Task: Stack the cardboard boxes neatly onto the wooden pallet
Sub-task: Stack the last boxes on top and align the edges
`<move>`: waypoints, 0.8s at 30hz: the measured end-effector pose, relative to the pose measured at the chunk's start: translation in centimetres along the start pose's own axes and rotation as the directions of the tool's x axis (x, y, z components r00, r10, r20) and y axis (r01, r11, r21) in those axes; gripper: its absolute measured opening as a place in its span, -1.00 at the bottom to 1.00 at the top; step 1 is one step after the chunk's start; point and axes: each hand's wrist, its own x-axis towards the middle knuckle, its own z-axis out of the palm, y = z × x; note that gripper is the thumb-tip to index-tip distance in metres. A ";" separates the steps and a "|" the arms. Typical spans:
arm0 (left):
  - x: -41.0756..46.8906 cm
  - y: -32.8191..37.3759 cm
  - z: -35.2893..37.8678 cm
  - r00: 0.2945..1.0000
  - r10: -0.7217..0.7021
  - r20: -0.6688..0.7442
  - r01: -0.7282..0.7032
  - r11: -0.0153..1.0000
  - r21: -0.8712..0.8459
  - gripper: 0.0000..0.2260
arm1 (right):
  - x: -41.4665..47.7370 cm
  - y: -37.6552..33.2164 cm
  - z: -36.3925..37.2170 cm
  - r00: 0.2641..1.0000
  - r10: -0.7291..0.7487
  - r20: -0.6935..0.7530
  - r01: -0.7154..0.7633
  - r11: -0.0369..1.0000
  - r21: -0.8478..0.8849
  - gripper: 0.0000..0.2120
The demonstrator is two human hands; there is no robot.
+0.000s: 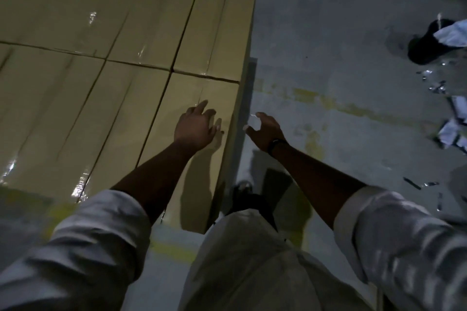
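Sleeves (88,235): both rolled above my forearms, closest to the camera.
Left hand (195,129): fingers spread, nothing held, over the near box (214,93) by its right edge; I cannot tell if it touches.
Right hand (265,131): loosely half-curled, empty, above the floor (328,33) just beside that box.
Boxes (101,33): packed edge to edge in rows, filling my left side, tape glinting.
Scraps (452,131): far right on the floor.

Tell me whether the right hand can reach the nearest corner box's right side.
Probably yes: the right hand hovers beside the corner box, nothing between them; the left hand is over its top, clear of that side.
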 end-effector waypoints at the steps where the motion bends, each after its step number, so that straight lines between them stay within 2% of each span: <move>1: 1.0 -0.1 0.1 1.000 -0.012 0.007 0.012 1.000 0.004 -0.54 | 1.2 -0.4 -0.3 1.000 0.004 0.013 -0.004 1.000 0.023 -0.32; 6: 8.0 -1.0 0.9 0.998 -0.052 0.034 0.053 0.998 -0.040 -0.52 | 8.2 -2.5 -2.4 0.996 -0.014 0.089 0.014 1.000 0.003 -0.37; 12: 16.6 -3.3 1.9 0.991 -0.095 0.098 0.102 0.993 -0.061 -0.42 | 17.1 -4.4 -3.6 0.975 0.090 0.204 -0.080 0.995 -0.058 -0.25; 16: 19.8 -4.9 2.2 0.993 -0.081 0.080 0.084 0.996 -0.032 -0.49 | 20.5 -5.1 -4.2 0.971 0.097 0.220 -0.086 0.995 -0.058 -0.26; 21: 22.8 -7.6 1.3 0.942 -0.334 0.041 0.336 0.933 -0.125 -0.60 | 23.8 -5.3 -3.8 0.975 0.100 0.200 -0.100 0.995 -0.014 -0.32; 24: 24.0 -9.4 0.6 0.892 -0.449 0.053 0.452 0.879 -0.151 -0.56 | 25.0 -6.2 -3.5 0.973 0.078 0.216 -0.076 0.997 -0.018 -0.31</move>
